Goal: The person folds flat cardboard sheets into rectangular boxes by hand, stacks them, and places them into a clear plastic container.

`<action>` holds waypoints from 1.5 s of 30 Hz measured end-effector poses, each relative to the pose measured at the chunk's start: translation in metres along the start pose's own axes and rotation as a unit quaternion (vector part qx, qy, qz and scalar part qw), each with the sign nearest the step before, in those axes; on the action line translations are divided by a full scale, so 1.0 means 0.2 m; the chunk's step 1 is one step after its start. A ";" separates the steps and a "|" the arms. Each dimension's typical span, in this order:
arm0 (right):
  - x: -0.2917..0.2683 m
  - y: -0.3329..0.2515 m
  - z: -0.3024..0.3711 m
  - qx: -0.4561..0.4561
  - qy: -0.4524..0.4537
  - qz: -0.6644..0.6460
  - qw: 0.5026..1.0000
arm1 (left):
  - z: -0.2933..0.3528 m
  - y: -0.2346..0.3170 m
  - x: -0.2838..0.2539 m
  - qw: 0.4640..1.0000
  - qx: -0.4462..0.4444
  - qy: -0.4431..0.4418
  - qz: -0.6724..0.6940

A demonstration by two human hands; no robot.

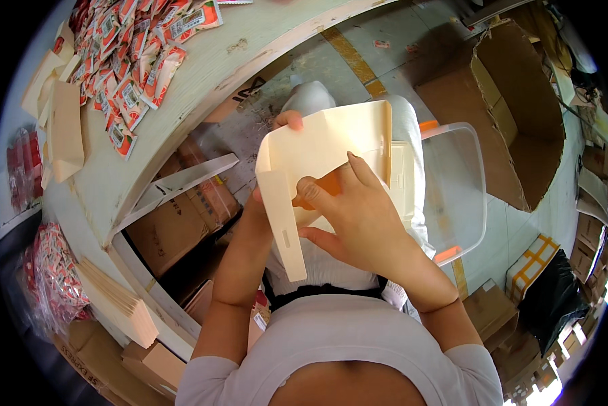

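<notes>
A cream paper box, partly folded up with its inside facing me, is held over my lap. My left hand grips its left side; one fingertip shows over the top edge, and the box covers most of the hand. A long slotted flap hangs down at the near left. My right hand is closed at the box's near side, its fingers bent over the edge into the box and its thumb lower down. Beneath those fingers shows an orange patch, too covered to name.
Orange-and-white sachets lie heaped on the curved table at far left. Folded cream card sits beside them; a stack of flat card is nearer. At right stand a clear plastic bin and an open cardboard carton.
</notes>
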State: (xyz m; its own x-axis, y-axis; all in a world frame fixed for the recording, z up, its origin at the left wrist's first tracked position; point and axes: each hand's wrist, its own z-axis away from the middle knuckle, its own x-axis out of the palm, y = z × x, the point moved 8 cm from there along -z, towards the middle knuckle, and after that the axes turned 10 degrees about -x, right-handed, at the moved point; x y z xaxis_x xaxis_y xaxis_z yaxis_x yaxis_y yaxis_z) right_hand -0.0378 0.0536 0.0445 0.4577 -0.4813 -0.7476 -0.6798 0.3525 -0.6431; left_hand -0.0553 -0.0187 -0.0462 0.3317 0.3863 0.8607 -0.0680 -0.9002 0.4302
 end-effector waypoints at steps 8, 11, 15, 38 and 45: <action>0.01 0.00 0.02 0.036 -0.053 0.050 0.997 | 0.01 0.03 0.11 0.979 -0.087 0.165 -0.079; 0.00 -0.01 0.03 0.016 -0.049 0.089 0.995 | 0.01 0.02 0.11 0.983 -0.063 0.152 -0.082; -0.05 -0.02 0.05 0.004 -0.014 -0.012 1.000 | 0.04 0.05 0.09 0.981 -0.051 0.158 -0.096; 0.06 0.19 0.13 0.126 0.169 -0.234 0.949 | 0.06 0.16 0.20 0.933 0.044 0.286 -0.213; 0.06 0.17 0.20 0.168 0.116 -0.325 0.923 | 0.02 0.15 0.32 0.960 0.006 0.136 -0.247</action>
State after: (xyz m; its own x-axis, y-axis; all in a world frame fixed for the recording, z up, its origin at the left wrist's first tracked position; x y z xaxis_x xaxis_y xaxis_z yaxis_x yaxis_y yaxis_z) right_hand -0.0324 0.0912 0.0063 0.5450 -0.8242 -0.1540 -0.0708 0.1377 -0.9879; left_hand -0.0328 -0.0222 0.0207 0.0632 0.8026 0.5931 0.0463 -0.5960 0.8016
